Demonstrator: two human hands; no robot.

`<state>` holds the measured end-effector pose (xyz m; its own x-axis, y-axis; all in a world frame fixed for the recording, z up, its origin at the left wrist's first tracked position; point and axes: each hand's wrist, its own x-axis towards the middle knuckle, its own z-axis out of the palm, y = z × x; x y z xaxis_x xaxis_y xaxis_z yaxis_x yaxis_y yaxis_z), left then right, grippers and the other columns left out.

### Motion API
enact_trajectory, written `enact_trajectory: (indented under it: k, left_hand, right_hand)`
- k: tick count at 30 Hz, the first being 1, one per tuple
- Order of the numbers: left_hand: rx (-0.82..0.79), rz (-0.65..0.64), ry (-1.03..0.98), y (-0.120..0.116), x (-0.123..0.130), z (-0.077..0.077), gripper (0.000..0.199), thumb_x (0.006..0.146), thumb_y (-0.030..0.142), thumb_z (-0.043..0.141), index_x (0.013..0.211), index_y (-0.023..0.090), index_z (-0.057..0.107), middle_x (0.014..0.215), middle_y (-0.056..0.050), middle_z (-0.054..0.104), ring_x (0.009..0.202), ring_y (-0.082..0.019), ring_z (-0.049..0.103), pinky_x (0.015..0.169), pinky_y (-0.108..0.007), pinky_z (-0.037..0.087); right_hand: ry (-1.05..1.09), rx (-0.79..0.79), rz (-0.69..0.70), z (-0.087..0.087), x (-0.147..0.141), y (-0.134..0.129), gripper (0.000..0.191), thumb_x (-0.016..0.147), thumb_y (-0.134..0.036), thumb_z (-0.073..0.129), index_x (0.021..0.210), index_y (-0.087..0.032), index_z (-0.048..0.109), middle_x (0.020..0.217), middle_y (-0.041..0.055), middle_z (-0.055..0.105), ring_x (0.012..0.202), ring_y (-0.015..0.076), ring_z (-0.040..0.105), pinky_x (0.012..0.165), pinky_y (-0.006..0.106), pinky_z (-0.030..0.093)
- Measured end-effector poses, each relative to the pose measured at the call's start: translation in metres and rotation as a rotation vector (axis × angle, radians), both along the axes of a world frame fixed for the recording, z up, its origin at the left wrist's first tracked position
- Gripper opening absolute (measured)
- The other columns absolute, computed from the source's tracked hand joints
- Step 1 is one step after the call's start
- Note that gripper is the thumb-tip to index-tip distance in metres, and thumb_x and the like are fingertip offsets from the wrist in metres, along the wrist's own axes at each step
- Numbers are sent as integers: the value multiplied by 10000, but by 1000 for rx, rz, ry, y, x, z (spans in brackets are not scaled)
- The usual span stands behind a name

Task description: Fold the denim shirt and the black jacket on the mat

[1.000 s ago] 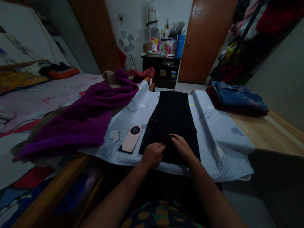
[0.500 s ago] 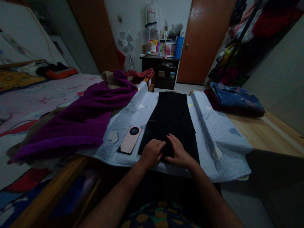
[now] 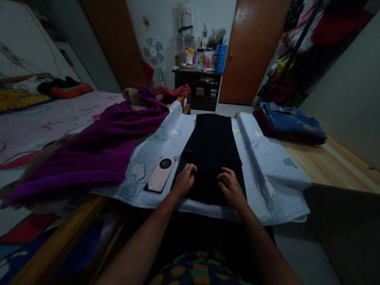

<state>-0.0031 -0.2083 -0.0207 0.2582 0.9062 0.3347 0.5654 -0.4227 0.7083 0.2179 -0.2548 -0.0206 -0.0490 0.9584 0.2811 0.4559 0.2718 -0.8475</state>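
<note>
A black garment [image 3: 212, 142] lies lengthwise on a light blue quilted cloth [image 3: 261, 166]. On its near left part, my left hand [image 3: 185, 179] has its fingers curled together on the dark fabric. My right hand [image 3: 231, 186] is at the near right part, fingers bent and pressed together on the same garment. The fabric between the hands is dark, so folds there are hard to make out. Left of the garment lies a pink phone [image 3: 160, 175] with a round black camera ring, close to my left hand and not touched.
A purple blanket [image 3: 97, 146] spreads over the bed at left. Folded denim clothing [image 3: 292, 120] sits on a wooden surface [image 3: 335, 162] at right. Farther back stand a fan [image 3: 154, 51] and a dark cabinet [image 3: 197, 89].
My hands have moved apart, the left one outward to the left and the right one to the right. Their fingers are now curled on the black garment. The view has shifted slightly.
</note>
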Motion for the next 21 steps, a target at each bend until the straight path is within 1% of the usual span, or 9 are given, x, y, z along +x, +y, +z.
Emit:
enact_trajectory:
  k: [2,4,6,8,11,14,17,19,21]
  left_hand:
    - [-42,-4,-53,2,-1,-1,224,751,59,434,906,216,470,903,-6,520,861,-157,532,790,-288,427]
    - [-72,17,-103,3,-1,-1,224,775,78,438,953,214,458,918,-9,526,884,-157,535,813,-298,428]
    - [-68,38,-113,2,-1,-1,248,777,71,436,980,213,447,932,-13,519,909,-158,530,839,-309,426]
    - [-33,63,-87,1,0,0,275,750,44,433,967,212,446,943,-17,496,925,-161,515,854,-315,422]
    - [17,87,-59,-2,0,1,284,709,20,431,917,211,458,957,-21,461,924,-159,493,848,-305,423]
    - [48,78,-79,-2,0,0,271,683,4,426,859,208,462,930,-14,453,904,-152,481,832,-289,426]
    - [48,64,-107,-3,-1,0,227,681,-7,418,764,199,460,897,-9,467,881,-143,488,814,-279,433]
    - [33,58,-118,-4,-2,0,202,694,-9,419,684,187,467,914,-17,488,883,-139,503,820,-282,443]
    - [28,47,-121,-6,-2,-1,216,711,-10,424,645,173,521,981,-32,508,934,-143,521,864,-302,448]
  right_hand:
    - [-21,7,-10,-1,-1,0,215,803,-161,487,945,-255,618,1233,50,426,1199,211,450,1036,422,379]
    - [-48,0,-4,-1,-3,0,246,816,-152,452,924,-252,650,1137,48,460,1117,197,490,1010,402,393]
    - [-75,-15,12,0,-5,0,280,821,-137,412,879,-242,664,1056,48,476,1040,186,516,961,380,420]
    - [-108,-25,27,3,-7,-1,275,818,-134,404,858,-234,658,1034,52,482,1013,188,523,939,374,429]
    - [-193,-6,49,6,-11,-2,160,769,-187,542,905,-226,616,1083,67,491,1057,225,506,959,403,415]
    - [-259,2,62,6,-13,-3,246,699,-170,620,932,-226,566,1090,80,526,1055,254,503,931,428,421]
    - [-230,-23,45,7,-12,-2,179,732,-148,559,893,-225,544,1007,68,578,965,236,542,869,401,433]
    - [-174,-79,27,9,-10,-1,135,769,-188,534,899,-224,548,941,47,603,892,219,566,818,371,436]
    - [-101,-148,2,11,-7,-1,125,795,-244,524,913,-224,560,896,26,620,843,207,579,776,344,433]
